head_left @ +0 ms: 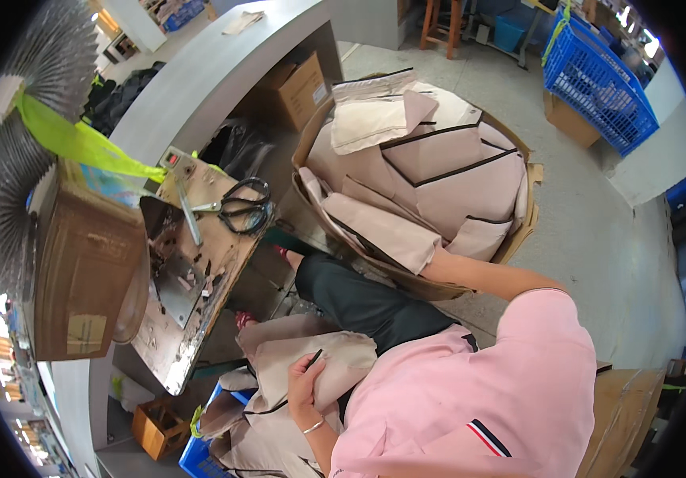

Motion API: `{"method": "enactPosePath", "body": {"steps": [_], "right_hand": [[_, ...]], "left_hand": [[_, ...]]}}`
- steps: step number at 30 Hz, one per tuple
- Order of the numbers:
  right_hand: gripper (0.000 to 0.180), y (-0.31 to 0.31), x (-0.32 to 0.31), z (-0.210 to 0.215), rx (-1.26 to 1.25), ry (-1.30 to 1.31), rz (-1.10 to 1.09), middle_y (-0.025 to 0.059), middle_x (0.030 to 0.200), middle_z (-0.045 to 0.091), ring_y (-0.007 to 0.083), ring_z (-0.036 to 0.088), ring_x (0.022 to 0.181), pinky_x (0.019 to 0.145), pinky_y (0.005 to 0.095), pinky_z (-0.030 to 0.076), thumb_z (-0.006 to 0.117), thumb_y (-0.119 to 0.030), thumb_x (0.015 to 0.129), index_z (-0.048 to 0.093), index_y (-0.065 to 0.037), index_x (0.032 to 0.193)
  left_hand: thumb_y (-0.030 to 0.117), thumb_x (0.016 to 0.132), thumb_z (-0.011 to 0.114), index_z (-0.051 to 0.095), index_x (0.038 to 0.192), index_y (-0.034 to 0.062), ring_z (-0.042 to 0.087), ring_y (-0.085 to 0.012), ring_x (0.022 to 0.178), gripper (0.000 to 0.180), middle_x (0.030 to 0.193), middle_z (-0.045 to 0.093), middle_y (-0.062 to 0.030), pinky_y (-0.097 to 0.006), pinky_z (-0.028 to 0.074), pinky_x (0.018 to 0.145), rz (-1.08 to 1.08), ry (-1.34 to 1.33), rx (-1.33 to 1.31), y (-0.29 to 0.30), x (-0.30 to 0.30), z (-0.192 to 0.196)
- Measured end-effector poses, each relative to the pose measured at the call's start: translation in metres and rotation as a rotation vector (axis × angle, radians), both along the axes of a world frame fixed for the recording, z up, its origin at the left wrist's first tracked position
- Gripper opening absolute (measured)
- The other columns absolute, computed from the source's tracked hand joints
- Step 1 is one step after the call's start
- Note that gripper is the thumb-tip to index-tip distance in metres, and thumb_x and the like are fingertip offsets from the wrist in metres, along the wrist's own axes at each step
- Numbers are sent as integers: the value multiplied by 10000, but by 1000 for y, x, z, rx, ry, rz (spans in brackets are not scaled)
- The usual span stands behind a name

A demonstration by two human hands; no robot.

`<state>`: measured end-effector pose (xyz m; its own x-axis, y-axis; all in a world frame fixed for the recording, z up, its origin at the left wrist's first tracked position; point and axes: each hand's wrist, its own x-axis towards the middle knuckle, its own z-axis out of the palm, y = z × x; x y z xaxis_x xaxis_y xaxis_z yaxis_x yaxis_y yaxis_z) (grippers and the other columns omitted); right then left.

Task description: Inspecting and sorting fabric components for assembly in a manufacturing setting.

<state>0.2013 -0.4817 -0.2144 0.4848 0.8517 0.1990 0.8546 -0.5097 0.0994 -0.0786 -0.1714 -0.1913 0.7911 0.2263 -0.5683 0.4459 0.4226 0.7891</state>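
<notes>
My left hand (304, 387) is closed, with a short narrow black piece (314, 360) sticking out of its fingers. It rests against beige fabric pieces (347, 362) with black trim, draped over my lap and a blue crate (196, 454). Whether the black piece is part of the fabric's trim I cannot tell. My right forearm (478, 273) reaches to a large open carton (534, 187) heaped with beige, black-edged fabric pieces (430, 159). A long folded fabric piece (386, 229) covers the right hand, so its fingers are hidden.
Black-handled scissors (246, 207) lie on a worn worktable (219, 283) at left, beside a brown box-shaped cover (84, 271) with a ribbed duct (8, 187). A grey counter (199, 68) stands behind. Far right is a blue basket (598, 84); a wooden box (158, 429) sits low left.
</notes>
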Motion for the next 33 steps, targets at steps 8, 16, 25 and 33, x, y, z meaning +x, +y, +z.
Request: {"method": "enactPosePath", "body": {"steps": [8,16,25,33], "right_hand": [[389,-18,106,158,603,858,-59,169,1291,657,282,645,1148,987,371,498,633,-332,982,672,-43,1240],[904,-7,367,65,105,401,-737,112,1655,222,401,207,1508,1158,678,154,515,-801,821,363,-289,1551],[1010,-4,460,-61,-168,927,-768,137,1613,322,326,302,1489,1213,497,218,444,-892,753,353,-291,1559],[637,-9,459,-73,126,506,-844,95,1288,659,309,588,1238,1033,548,404,505,-693,878,706,-184,1205]], "left_hand": [[4,843,730,726,1033,-8,651,-108,790,191,925,720,-41,-242,524,725,-22,93,-17,7,2,-5],[-5,837,739,721,1040,-2,679,-144,798,204,937,724,-60,-270,554,741,69,297,-60,15,17,-2],[-3,863,719,718,1039,13,689,-145,800,176,928,726,-57,-285,570,738,84,485,-100,20,42,-21],[-8,849,715,728,1047,2,683,-137,794,198,918,729,-60,-268,556,728,32,463,-77,9,55,-4]]}}
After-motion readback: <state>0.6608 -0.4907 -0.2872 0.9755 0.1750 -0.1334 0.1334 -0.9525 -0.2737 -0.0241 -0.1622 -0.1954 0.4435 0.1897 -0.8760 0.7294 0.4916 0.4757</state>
